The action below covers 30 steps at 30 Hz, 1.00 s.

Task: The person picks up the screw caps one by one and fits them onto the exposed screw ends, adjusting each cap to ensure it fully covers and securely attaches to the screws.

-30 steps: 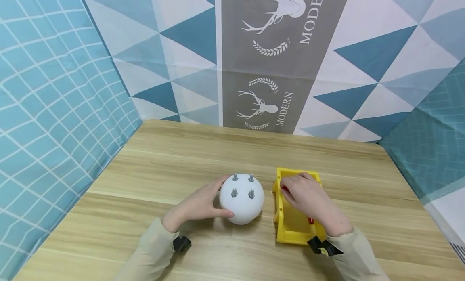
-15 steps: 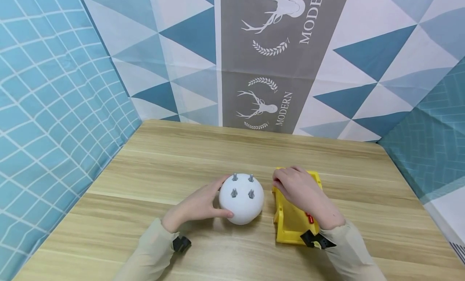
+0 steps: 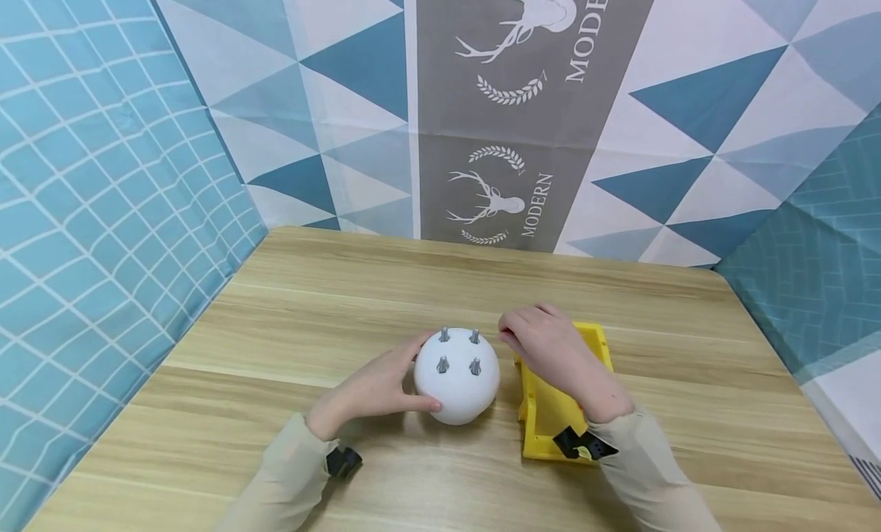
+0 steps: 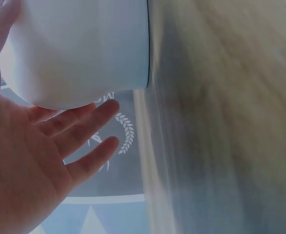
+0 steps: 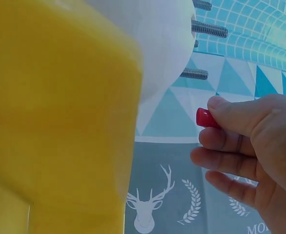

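A white rounded body (image 3: 457, 398) stands on the table with several threaded bolts (image 3: 443, 364) sticking up from its top. My left hand (image 3: 372, 385) holds it from the left, thumb on the near side and fingers around the far side. In the left wrist view, the lower fingers spread away below the white body (image 4: 79, 48). My right hand (image 3: 554, 352) is over the left edge of the yellow bin (image 3: 547, 448), to the right of the white body. Between thumb and index finger it pinches a small hollow red cap (image 5: 205, 117), apart from the bolts (image 5: 210, 28).
The wooden table (image 3: 330, 287) ends at a patterned cloth backdrop (image 3: 358, 134). A blue checked cloth (image 3: 103, 196) hangs along the left side. Both wrists wear a black strap, the right one (image 3: 585, 445) lying over the bin's near end.
My right hand has moved left, from inside the yellow bin toward the white body. A red piece seen in the bin earlier is now hidden behind my right wrist. My left hand stays in place.
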Available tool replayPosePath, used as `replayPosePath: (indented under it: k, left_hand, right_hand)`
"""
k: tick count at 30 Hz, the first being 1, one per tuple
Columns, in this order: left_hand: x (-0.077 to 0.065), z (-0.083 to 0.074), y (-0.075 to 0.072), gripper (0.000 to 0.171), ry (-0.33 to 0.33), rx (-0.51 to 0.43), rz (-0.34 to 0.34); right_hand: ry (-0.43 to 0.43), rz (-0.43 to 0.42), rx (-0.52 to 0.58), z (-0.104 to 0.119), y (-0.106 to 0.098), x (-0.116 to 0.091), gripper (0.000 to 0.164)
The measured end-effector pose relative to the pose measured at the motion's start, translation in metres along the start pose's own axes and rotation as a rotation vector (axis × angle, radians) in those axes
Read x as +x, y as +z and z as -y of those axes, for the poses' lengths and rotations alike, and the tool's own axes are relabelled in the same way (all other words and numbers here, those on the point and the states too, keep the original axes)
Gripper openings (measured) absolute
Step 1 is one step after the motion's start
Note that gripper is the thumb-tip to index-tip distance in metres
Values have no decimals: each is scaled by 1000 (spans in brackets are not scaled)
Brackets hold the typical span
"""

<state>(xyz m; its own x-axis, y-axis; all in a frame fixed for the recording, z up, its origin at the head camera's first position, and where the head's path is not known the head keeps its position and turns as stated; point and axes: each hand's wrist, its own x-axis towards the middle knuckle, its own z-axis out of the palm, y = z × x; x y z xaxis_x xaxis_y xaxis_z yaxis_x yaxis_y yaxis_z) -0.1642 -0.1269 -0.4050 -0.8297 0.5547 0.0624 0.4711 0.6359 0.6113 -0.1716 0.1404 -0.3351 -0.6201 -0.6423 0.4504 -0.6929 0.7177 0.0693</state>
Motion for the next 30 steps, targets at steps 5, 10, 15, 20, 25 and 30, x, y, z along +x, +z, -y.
replayPosePath:
  k: [5, 10, 15, 20, 25, 30]
  left_hand:
    - [-1, 0, 0, 106, -5, -8, 0]
    - [-1, 0, -1, 106, 5, -21, -1]
    - [0, 1, 0, 106, 18, -22, -5]
    - [0, 1, 0, 106, 21, -32, -3]
    - [0, 1, 0, 104, 23, -46, 2]
    - [1, 1, 0, 106, 13, -53, 8]
  right_hand:
    - [-26, -44, -6, 3, 3, 4, 5]
    - [-39, -74, 3, 5, 5, 6, 6]
    - [-66, -120, 25, 7, 7, 10, 7]
    - [-92, -160, 28, 9, 10, 14, 6]
    - [-95, -166, 24, 11, 11, 17, 7]
    - [-89, -168, 34, 12, 11, 19, 8]
